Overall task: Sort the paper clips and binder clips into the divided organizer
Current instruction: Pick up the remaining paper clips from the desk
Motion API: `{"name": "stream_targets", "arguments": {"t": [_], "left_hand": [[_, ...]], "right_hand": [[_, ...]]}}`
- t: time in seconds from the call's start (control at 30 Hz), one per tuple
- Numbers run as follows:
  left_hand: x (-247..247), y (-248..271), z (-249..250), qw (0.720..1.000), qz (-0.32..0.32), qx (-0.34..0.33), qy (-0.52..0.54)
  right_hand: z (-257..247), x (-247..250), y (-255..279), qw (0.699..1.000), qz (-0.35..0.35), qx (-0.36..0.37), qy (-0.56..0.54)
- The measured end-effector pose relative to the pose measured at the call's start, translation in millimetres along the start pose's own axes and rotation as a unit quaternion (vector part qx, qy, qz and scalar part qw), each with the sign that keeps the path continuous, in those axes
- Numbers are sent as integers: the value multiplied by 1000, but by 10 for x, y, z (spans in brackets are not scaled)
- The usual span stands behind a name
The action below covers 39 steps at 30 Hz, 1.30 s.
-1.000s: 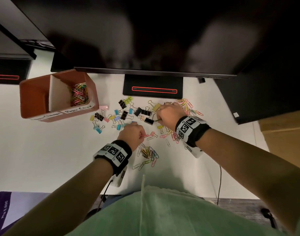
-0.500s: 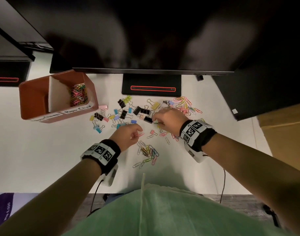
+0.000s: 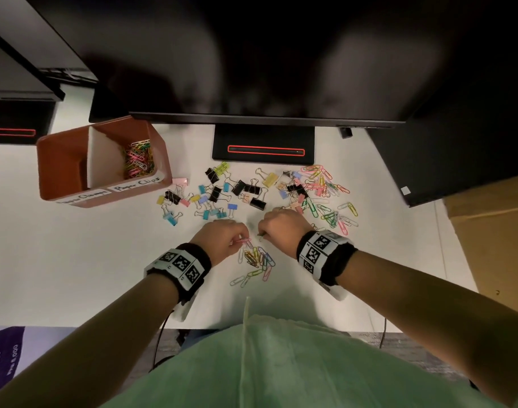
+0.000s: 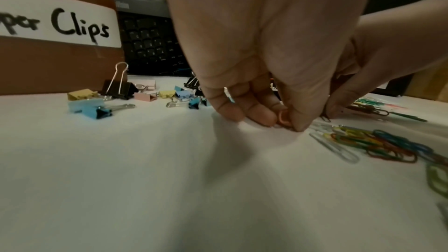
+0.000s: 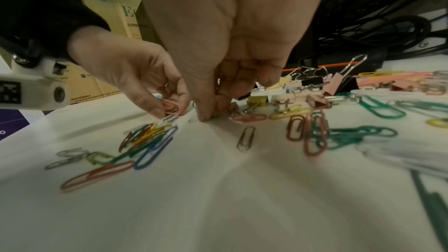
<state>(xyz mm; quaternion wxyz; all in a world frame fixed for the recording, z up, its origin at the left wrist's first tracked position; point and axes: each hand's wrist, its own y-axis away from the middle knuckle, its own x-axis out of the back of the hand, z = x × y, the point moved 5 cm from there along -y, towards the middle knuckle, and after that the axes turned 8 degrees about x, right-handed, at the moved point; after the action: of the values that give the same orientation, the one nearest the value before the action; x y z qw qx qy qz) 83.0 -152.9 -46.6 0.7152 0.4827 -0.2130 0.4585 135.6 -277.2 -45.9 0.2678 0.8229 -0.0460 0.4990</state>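
Pink paper clip [image 3: 245, 240] in left hand [image 3: 222, 238] pinch grip; right hand [image 3: 281, 226] pinching another, knuckles up.

I count two hands [image 3: 253, 235] over the desk [image 3: 75, 260], and one organizer [image 3: 60, 172] with two compartments. Paper clips lie in three lots: one pile in the organizer [image 3: 137, 160], one near me [image 3: 256, 260], one at right [image 3: 331, 201]. Binder clips [image 3: 216, 192] number too many to count exactly.

Surface: white table [image 3: 60, 260].
Upper left: brown divided organizer [image 3: 63, 169].
Centre: scattered binder clips [image 3: 222, 192].
Centre right: paper clips [image 3: 331, 201]; a smaller pile [image 3: 256, 259] below centre.
Top centre: black monitor base [image 3: 263, 136].
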Motion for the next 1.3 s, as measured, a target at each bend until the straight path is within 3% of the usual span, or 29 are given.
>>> {"name": "stream_targets", "arguments": {"t": [0.23,0.53,0.67,0.8,0.9,1.3], "left_hand": [[15,-73,-49,999,9,46,10],[-59,56,-104,999,18,29,31],[-104,241,-82,995,13,18,96],[-244,317,-66,989,-6,65,134],[-283,299,-59,985,35,92,141],[-104,220,-191,973,164,98,129]], "right_hand": [[-59,-95,62,1000,-25,6,-13],[80,-85,318,989,-13,15,-145],[-50,-107,377,989,-39,53,-133],[-209,-238,335,990,-55,69,-110],[-212,-237,302,990,-24,37,-135],[-28,-130,192,993,29,-5,-114]]}}
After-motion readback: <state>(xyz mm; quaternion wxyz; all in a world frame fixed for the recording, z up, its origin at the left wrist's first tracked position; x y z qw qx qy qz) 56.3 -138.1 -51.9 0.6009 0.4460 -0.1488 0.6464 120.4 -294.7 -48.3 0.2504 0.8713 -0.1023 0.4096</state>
